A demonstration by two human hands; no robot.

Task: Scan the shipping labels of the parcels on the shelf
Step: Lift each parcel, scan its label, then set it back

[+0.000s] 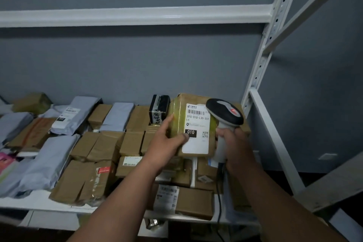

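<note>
Left hand (167, 139) grips the taped brown parcel (193, 123), lifted above the pile at the right end of the shelf (39, 202), thumb on its white shipping label (196, 129) reading 010-010-L30-551. Right hand (233, 143) is wrapped around the scanner (225, 118) handle, the head touching the label's right edge. Cardboard boxes (94, 178) and grey mailer bags (45, 163) cover the shelf to the left.
</note>
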